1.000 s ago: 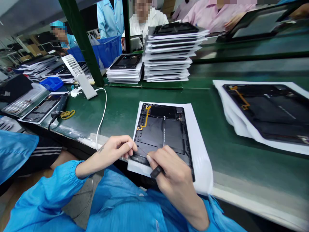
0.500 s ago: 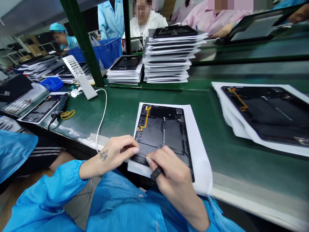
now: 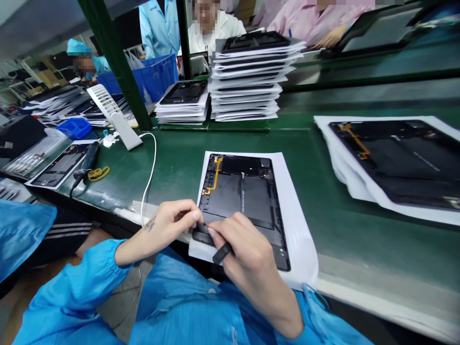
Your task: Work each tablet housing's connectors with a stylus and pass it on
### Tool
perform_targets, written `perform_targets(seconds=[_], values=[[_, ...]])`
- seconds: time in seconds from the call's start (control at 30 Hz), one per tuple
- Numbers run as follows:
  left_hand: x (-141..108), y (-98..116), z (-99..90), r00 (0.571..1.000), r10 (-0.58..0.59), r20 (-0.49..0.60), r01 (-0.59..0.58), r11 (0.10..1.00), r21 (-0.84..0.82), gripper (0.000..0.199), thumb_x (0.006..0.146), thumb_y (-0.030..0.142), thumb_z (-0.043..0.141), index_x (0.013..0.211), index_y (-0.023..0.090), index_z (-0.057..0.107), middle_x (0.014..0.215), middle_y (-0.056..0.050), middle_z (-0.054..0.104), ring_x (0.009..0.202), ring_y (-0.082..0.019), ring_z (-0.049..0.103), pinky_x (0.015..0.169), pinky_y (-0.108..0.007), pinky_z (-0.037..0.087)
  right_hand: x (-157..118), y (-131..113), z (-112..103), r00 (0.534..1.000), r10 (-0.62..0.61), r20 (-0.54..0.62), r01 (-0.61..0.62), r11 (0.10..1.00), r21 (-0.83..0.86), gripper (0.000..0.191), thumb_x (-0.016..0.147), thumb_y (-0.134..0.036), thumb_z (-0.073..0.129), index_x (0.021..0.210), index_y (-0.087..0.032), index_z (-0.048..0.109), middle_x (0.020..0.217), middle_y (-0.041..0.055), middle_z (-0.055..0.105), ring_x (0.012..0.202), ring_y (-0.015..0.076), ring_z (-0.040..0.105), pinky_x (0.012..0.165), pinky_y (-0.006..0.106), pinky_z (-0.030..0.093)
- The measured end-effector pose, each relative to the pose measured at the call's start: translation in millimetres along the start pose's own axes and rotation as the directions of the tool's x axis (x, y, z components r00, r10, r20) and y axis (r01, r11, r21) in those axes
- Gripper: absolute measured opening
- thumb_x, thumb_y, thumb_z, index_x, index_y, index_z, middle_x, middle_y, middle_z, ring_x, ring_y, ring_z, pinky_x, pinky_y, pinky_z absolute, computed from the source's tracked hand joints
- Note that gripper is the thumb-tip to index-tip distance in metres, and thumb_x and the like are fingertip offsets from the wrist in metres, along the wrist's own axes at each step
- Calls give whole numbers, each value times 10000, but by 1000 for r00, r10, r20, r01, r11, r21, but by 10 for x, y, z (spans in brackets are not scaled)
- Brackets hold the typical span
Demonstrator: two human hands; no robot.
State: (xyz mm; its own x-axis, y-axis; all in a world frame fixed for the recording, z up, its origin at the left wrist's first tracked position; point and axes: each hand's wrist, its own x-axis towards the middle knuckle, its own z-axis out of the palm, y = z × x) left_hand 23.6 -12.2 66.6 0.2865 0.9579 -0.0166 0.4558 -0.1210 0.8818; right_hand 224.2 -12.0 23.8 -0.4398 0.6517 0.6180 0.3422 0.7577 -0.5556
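A black tablet housing (image 3: 247, 191) with an orange flex cable (image 3: 216, 177) lies on a white sheet (image 3: 300, 230) at the bench edge. Over its lower left corner, my left hand (image 3: 172, 223) is pinched, thumb against fingers, on something small and dark that I cannot make out. Close beside it, my right hand (image 3: 247, 244) is closed round a short black tool (image 3: 222, 252), which sticks out below the fingers. Its thumb and fingertip meet near the left fingertips. The fingertips of both hands are just above the housing.
Another housing (image 3: 406, 163) lies on white sheets at the right. Stacks of housings and paper (image 3: 247, 86) stand at the back. A white fan (image 3: 118, 120), its cable, a black corded tool (image 3: 88, 163) and a blue tray (image 3: 74, 128) are at the left. People sit beyond.
Both hands have shifted slightly left, and the black tool in my right hand is tilted more outward. A small dark piece now shows at the left fingertips. The view has shifted a little.
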Motion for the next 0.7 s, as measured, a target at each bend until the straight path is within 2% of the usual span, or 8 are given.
perform_targets(seconds=[0.1,0.2,0.37,0.57,0.7], values=[[-90,-97,62,961,179,-210,-150,978,149,213,1005,318,561,905,171,679,815,-11,628,749,-121,585,686,-224,445,-3,32,20,1000,28,-5,-28,999,26,256,892,41,463,904,-183,585,754,25,578,732,178,456,659,312,366],[-175,-168,127,911,302,-280,-247,945,215,111,987,264,609,1007,202,699,897,-24,658,824,-129,617,733,-228,477,2,28,22,1000,2,1,-2,1000,-24,255,879,43,462,893,-179,586,732,27,560,717,187,447,652,324,350],[-213,-192,217,906,273,-323,-240,961,140,103,972,264,642,985,198,719,865,-34,673,804,-139,631,709,-234,504,-3,-13,21,999,-52,-2,52,992,-112,243,864,51,480,908,-155,601,725,32,546,710,186,413,659,334,314],[-181,-166,242,950,143,-277,-149,989,-2,134,962,289,658,928,183,732,852,-27,672,779,-125,636,678,-200,502,-10,-14,32,997,-75,-1,74,985,-153,206,914,7,471,886,-143,609,726,31,549,711,173,390,668,331,295],[-186,-151,223,948,163,-272,-156,987,46,104,961,260,662,906,192,717,836,-3,662,765,-103,622,680,-177,479,0,-21,28,996,-85,-1,84,988,-128,196,915,6,482,881,-115,633,721,37,541,708,172,383,655,326,291]])
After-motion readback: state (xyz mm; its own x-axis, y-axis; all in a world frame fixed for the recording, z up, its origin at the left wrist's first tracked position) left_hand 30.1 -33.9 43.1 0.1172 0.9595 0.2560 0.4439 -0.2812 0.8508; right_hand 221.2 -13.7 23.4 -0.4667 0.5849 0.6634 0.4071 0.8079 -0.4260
